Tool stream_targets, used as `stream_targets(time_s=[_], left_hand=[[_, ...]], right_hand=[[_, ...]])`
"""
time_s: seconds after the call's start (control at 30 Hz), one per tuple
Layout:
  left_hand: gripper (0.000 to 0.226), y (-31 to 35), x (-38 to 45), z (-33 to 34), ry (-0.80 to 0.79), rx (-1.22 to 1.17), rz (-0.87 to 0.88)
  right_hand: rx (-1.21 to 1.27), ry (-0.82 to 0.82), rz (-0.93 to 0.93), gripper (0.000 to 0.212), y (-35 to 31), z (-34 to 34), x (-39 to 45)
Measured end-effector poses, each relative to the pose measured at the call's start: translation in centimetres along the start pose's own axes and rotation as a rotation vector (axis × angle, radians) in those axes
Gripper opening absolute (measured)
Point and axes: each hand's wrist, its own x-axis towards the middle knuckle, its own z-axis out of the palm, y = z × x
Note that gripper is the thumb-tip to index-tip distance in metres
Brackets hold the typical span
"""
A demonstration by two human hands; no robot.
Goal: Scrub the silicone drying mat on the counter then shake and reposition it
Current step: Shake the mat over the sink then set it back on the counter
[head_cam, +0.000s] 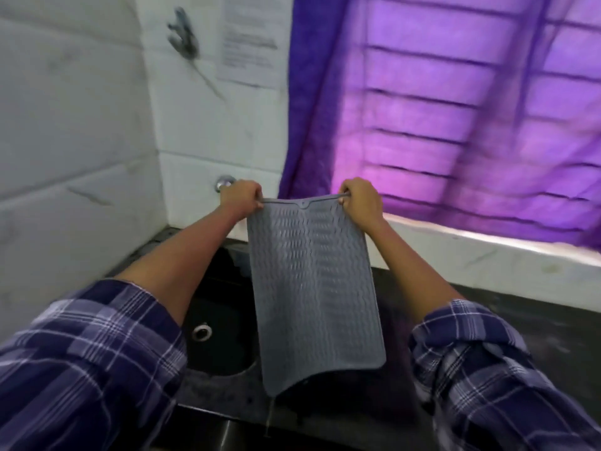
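Grey ribbed mat (312, 288) hanging, dripping | hands: left (240, 198), right (361, 203) pinch top corners

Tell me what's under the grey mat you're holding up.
Below the hanging grey ribbed silicone mat, held at its top corners by the left hand and right hand, lie the dark sink with its round drain and the black counter. The mat hides whatever lies directly behind it.
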Motion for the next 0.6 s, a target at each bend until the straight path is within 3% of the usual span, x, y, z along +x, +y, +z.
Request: stream_targets(time_s=[0.13, 0.27, 0.33, 0.4, 0.5, 0.6], left_hand=[[0.029, -4.5, -0.5, -10.1, 0.086, -0.03, -0.046], [0.025, -9.6, 0.0, -15.9, 0.279, -0.041, -0.075], [0.026, -11.8, 0.0, -16.8, 0.217, -0.012, -0.089], [0.027, -14.0, 0.1, -16.3, 0.14, -0.008, -0.12], [0.026, -18.6, 1.8, -14.5, 0.18, 0.107, -0.166], [0.027, -21.7, 2.9, -10.7, 0.106, 0.161, -0.18]], right_hand=[[0.031, 0.049, -0.121, 0.015, -6.7, -3.6, 3.1], [0.15, 0.155, -0.125, 0.014, -11.2, -4.5, 5.7], [0.183, 0.215, -0.137, 0.012, -12.8, -2.7, 6.3], [0.111, 0.123, -0.18, 0.014, -13.9, 0.5, 6.3], [0.135, 0.133, -0.146, 0.015, -15.2, 5.2, 7.3], [0.134, -0.028, -0.102, 0.013, -16.6, 9.6, 7.7]])
